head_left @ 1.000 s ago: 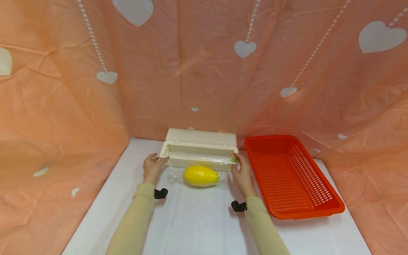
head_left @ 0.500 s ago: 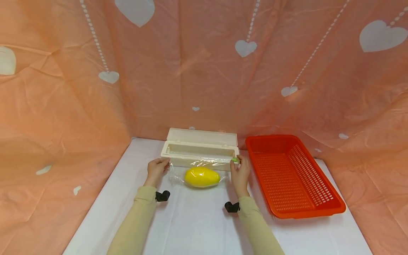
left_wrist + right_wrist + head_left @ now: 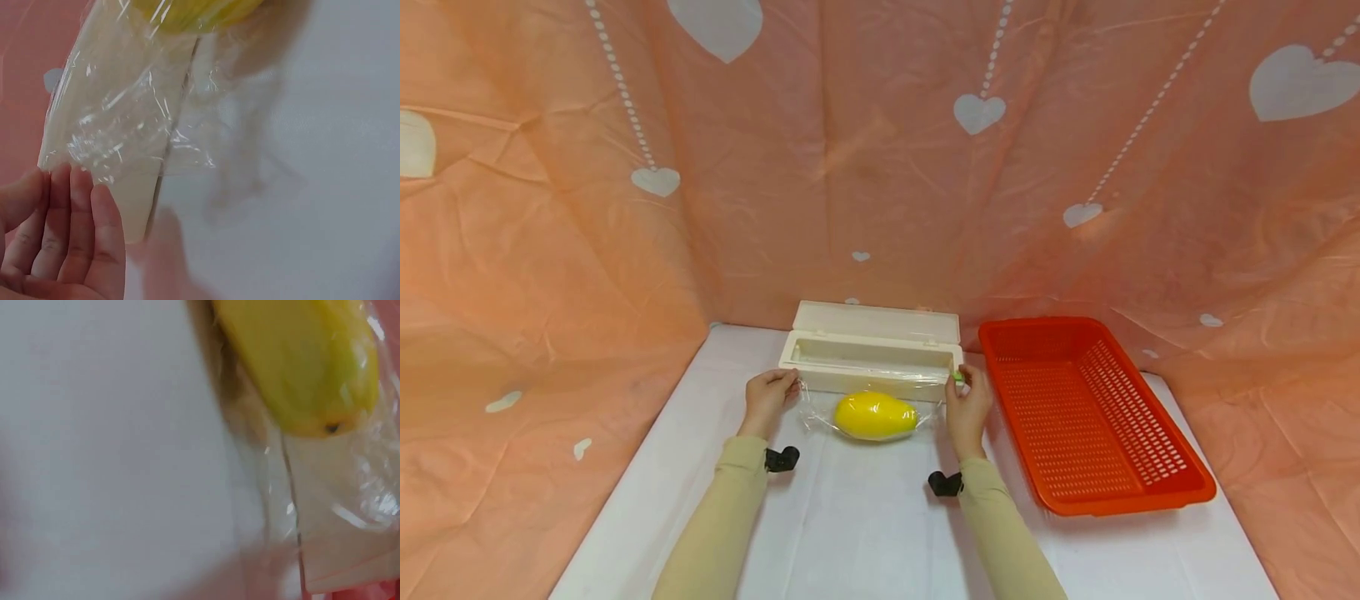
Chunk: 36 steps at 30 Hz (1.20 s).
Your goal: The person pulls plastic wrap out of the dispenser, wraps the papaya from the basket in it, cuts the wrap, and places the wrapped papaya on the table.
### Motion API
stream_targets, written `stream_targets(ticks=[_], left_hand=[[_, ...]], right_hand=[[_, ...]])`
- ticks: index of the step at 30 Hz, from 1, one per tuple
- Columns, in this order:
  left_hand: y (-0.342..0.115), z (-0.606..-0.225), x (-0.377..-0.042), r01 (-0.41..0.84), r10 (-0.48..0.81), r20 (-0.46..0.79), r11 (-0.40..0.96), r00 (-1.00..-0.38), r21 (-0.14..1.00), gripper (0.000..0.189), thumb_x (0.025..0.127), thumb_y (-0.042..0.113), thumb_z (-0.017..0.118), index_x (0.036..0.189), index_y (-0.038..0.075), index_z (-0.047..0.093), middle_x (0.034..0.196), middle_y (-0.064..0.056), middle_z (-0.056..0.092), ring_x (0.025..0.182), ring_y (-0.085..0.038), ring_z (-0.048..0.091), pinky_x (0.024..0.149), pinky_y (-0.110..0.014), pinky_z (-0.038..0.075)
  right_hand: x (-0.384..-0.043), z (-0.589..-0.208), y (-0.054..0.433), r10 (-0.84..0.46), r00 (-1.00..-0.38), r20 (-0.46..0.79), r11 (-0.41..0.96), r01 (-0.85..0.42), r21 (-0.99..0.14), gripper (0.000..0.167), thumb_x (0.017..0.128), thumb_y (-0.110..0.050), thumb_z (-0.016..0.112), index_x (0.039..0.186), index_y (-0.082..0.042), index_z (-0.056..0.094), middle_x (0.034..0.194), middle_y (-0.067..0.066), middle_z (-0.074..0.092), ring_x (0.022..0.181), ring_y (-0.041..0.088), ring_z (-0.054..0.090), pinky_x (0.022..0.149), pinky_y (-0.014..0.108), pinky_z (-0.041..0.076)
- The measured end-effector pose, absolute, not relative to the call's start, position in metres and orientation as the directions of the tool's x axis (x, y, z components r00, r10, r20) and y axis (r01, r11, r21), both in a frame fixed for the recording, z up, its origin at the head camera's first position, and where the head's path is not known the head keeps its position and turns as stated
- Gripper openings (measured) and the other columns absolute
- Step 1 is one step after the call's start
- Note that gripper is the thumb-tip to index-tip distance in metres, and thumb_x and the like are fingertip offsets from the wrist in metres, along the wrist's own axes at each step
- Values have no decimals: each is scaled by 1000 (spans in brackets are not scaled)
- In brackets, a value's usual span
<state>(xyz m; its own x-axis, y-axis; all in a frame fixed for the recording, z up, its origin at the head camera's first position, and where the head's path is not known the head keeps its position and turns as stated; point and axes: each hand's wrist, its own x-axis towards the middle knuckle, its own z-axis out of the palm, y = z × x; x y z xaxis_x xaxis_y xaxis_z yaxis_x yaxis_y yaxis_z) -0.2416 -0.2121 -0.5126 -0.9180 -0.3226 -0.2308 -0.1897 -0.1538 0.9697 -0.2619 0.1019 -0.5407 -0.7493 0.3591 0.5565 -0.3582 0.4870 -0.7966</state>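
A long cream cling film box [image 3: 872,340] lies with its lid [image 3: 876,322] tipped back. Clear cling film [image 3: 119,137] stretches along its front and round a yellow oblong fruit [image 3: 876,416], which looks like a mango. At the box's left front corner, my left hand [image 3: 767,402] pinches the film edge between thumb and fingertips. My right hand [image 3: 967,412] pinches a small green slider [image 3: 958,377] at the right end of the front rim. The right wrist view shows the fruit's dark-dotted tip [image 3: 332,427] under the film, while the right fingers are out of that picture.
An orange-red perforated basket [image 3: 1075,417] stands right of the box, close beside my right hand. White covering [image 3: 865,517] lies over the table. Pink sheeting with hearts [image 3: 910,208] hangs right behind the box and at both sides.
My left fingers have drawn together onto the film edge from a spread pose. My right hand has closed round the green slider, which has shifted slightly right. The fruit has stayed in place.
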Motion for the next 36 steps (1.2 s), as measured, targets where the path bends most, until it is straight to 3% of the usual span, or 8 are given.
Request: stream_targets(ticks=[5,12,17,20,22,29,32,36], left_hand=[[-215,-514,-240,-220,-253,-263,-187,-931,957,30,98,7,55,120,-13,55,88,-6,66,78,-11,64,82,-31,55],[-224,-518,-238,-254,-144,-277,-159,-950,954,34,100,12,53,124,-11,52,93,-3,67,84,-11,63,84,-29,53],[-228,-517,-234,-235,-45,-240,-101,-970,967,43,99,22,54,127,-11,48,101,-11,69,89,-16,65,85,-32,53],[-230,-516,-229,-218,18,-217,-21,-976,976,52,98,34,55,130,-6,46,107,-17,68,95,-21,66,90,-37,51],[-231,-515,-226,-202,66,-205,39,-977,979,55,97,38,56,132,-3,48,111,-19,66,103,-25,63,95,-40,48],[-226,-513,-220,-52,267,-92,153,-959,987,44,88,21,71,125,0,59,129,-22,55,124,-35,47,103,-36,41],[-221,-513,-222,-16,291,-46,107,-956,994,50,81,10,77,126,0,58,128,-26,55,122,-41,47,94,-28,47],[-214,-516,-222,19,342,5,35,-940,999,66,76,-2,78,134,-5,46,125,-32,53,118,-47,48,84,-30,54]], right_hand=[[-246,-540,100,359,-785,504,462,-320,-827,28,84,5,67,108,10,55,101,25,55,99,40,53,88,50,47],[-216,-543,98,338,-905,259,398,-112,-910,49,82,-17,77,115,8,49,108,26,53,101,41,51,89,49,45],[-218,-542,108,31,-984,175,242,-163,-956,56,81,-11,78,127,3,50,119,23,57,117,38,49,105,51,35],[-222,-540,116,-216,-958,188,154,-223,-962,67,75,2,79,134,2,47,126,23,55,125,39,43,111,52,25],[-222,-539,119,-313,-929,196,138,-248,-959,71,72,7,79,135,4,46,129,25,53,125,41,42,110,55,25],[-219,-526,119,-375,-912,164,90,-212,-973,56,78,10,73,128,14,47,126,34,51,115,48,51,97,50,45],[-225,-535,118,-340,-920,193,57,-225,-973,46,80,11,71,121,14,51,120,32,56,111,44,55,92,40,50],[-232,-550,117,-296,-929,223,21,-239,-971,36,80,11,71,112,13,56,111,30,61,105,42,58,91,38,51]])
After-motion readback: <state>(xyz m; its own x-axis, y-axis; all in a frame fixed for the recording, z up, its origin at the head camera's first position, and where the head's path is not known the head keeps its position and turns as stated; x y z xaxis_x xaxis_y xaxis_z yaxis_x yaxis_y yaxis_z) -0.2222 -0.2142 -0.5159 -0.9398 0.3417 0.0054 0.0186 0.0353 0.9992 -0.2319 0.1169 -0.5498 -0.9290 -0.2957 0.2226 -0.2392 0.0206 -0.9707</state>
